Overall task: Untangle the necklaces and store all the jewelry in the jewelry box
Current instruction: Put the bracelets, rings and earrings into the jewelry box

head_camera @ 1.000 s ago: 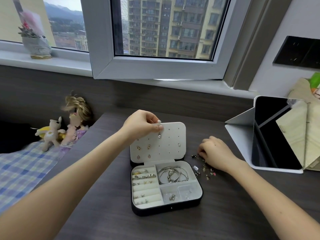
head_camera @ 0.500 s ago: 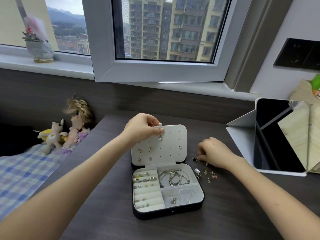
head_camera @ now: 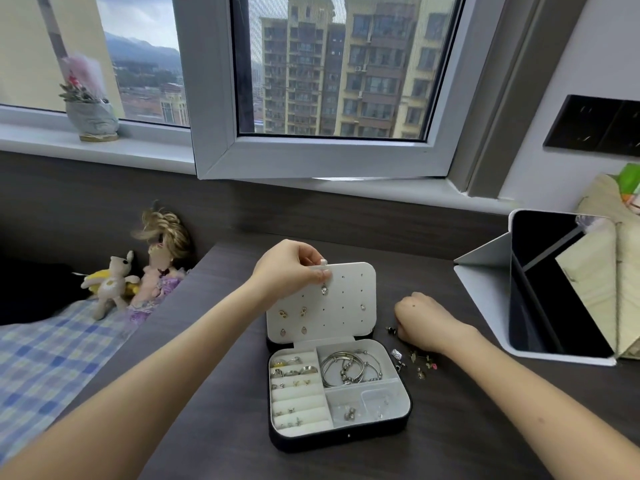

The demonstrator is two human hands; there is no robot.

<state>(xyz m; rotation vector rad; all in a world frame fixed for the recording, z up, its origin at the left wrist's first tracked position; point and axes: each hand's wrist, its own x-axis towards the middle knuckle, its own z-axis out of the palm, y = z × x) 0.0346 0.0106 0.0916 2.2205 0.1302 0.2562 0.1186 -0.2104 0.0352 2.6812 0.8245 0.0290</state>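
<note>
A black jewelry box (head_camera: 346, 439) with white lining lies open on the dark desk. Its white earring panel (head_camera: 349, 296) stands upright and carries several earrings. My left hand (head_camera: 289, 268) pinches the panel's top left edge near a small tab, just above a hanging earring (head_camera: 324, 289). Rings sit in the left slots (head_camera: 294, 367) and silver bangles (head_camera: 349, 368) in the upper right compartment. My right hand (head_camera: 424, 320) rests with curled fingers on the desk, over a scatter of small loose earrings (head_camera: 417, 362). What its fingers hold is hidden.
A white tablet in a folding stand (head_camera: 554, 296) is propped at the right, with a paper bag (head_camera: 623, 271) behind it. A doll (head_camera: 161, 268) and a plush toy (head_camera: 110, 282) lie on the bed at the left. The open window sash (head_camera: 311, 157) overhangs the desk's far edge.
Both hands stay nearly in place. My left hand keeps its pinch on the panel's top edge; my right hand has shifted slightly over the loose earrings.
</note>
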